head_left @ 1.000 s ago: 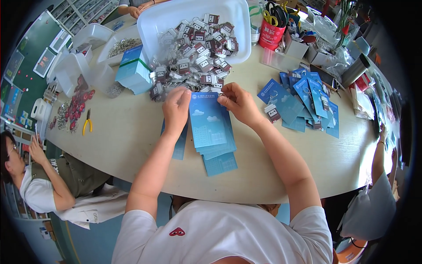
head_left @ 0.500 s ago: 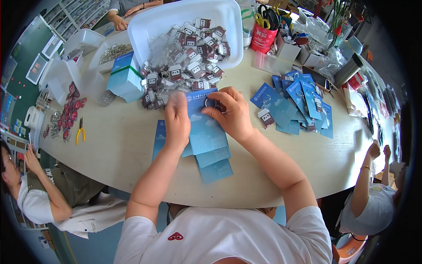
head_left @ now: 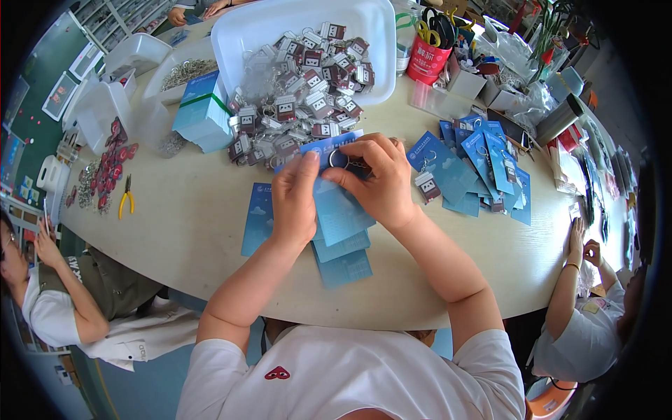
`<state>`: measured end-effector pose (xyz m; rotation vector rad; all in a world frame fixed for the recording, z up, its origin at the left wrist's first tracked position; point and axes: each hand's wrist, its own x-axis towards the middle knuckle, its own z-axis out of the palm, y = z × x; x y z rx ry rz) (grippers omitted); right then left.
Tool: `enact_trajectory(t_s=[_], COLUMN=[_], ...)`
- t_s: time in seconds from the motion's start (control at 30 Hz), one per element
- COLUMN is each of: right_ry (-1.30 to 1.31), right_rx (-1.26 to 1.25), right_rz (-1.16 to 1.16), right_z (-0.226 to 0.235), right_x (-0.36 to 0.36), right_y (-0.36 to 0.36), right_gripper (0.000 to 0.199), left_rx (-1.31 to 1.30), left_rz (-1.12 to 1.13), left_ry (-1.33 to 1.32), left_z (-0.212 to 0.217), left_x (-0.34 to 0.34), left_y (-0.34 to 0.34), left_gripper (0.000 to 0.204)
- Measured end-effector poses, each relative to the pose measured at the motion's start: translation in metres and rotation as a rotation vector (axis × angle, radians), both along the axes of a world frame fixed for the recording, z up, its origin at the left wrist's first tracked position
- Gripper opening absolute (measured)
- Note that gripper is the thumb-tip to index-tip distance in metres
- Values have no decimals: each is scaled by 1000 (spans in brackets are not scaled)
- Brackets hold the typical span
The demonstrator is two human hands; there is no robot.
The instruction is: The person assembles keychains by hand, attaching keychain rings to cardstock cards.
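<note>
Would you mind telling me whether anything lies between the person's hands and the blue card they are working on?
Nothing visible does: the left hand and right hand already grip the blue card directly.

Left hand [head_left: 294,199] and right hand [head_left: 374,178] meet at frame centre, both pinching top blue card [head_left: 339,210] with small key ring [head_left: 341,158] at its upper edge; more blue cards [head_left: 343,262] stacked beneath on round table [head_left: 189,231]. White tray [head_left: 252,31] of keychains [head_left: 301,98] upper centre. Finished blue cards [head_left: 483,164] spread at right. Yellow pliers [head_left: 126,203] at left. Red scissor cup [head_left: 428,59] top right
</note>
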<state>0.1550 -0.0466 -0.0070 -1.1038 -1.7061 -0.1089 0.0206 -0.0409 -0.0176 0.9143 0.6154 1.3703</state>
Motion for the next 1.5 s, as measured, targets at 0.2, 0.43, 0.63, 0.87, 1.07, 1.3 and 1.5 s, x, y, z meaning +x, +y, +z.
enact_trajectory(t_s=[0.2, 0.43, 0.63, 0.87, 1.07, 1.3, 1.5], right_ry=[385, 445, 530, 401, 309, 99, 174], right_rx=[-238, -425, -479, -537, -450, -234, -313], right_rz=[105, 118, 205, 142, 149, 106, 153], right_z=[1, -10, -37, -34, -32, -26, -8], right_x=[7, 9, 9, 5, 0, -4, -7], right_y=[4, 10, 18, 15, 13, 8, 1], right_gripper=[32, 31, 29, 26, 26, 27, 31], left_rx=[60, -70, -9, 663, 769, 268, 289], left_rz=[24, 104, 131, 613, 598, 216, 223], left_ry=[317, 180, 440, 1029, 1040, 629, 494], left_z=[-2, -21, -41, -42, -36, -27, -25], left_x=[-12, -12, -26, -27, -28, -18, -20], left_y=[5, 23, 38, 44, 40, 23, 18], left_gripper=[20, 20, 22, 23, 18, 21, 18])
